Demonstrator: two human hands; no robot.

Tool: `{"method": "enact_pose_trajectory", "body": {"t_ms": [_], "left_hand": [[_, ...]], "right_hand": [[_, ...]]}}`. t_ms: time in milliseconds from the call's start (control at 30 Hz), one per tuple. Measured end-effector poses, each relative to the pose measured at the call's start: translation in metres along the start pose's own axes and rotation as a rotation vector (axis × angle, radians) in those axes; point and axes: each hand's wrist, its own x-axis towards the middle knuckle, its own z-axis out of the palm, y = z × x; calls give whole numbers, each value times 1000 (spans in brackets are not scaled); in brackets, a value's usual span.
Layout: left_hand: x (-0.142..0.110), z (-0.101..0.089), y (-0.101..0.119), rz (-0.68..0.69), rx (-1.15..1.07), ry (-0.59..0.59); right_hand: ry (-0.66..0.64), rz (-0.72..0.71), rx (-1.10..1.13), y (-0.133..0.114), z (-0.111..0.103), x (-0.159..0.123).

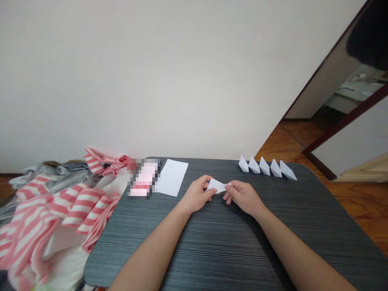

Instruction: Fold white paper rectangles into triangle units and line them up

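Between my two hands is a small piece of folded white paper [217, 185], held just above the dark table [212, 250]. My left hand [198, 195] pinches its left end, thumb on the near face and fingers behind. At the right end, my right hand [243, 197] has the paper's narrow tip between thumb and index finger. Several folded white paper boats [264, 165] stand in a row at the table's far right. White paper sheets [172, 178] lie flat to the left of my hands.
A pixelated flat object [144, 178] lies left of the sheets. Beyond the table's left edge is a heap of clothes with red-and-white striped fabric [81, 206]. A pale wall [182, 81] rises behind the table. Wooden floor [363, 206] shows at the right.
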Motion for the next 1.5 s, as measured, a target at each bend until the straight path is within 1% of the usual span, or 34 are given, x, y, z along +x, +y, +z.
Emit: {"method": "enact_pose_trajectory", "body": {"t_ms": [200,400,600,733,1000,1133,1200,1300,1400,1500], "left_hand": [[0,-1,1,-2,-29,2],[-1,0,4,13,-46,-30],[-2,2,2,23,11,-20],[-3,2,4,41,51,-32],[-4,4,11,44,56,-7],[-3,4,11,47,35,-1],[-3,4,9,45,28,-1],[-2,2,7,25,29,-11],[-2,1,7,18,18,-24],[-2,0,7,30,17,2]], "right_hand": [[-71,69,80,-4,2,0],[-49,26,71,-3,3,1],[-66,35,21,-3,3,0],[-54,-12,10,-5,3,-1],[-34,-27,16,-8,3,-1],[-15,-20,43,-7,2,-1],[14,-6,63,-5,1,0],[54,8,79,-3,0,0],[68,8,84,-2,-1,1],[77,17,93,-2,-1,1]]}}
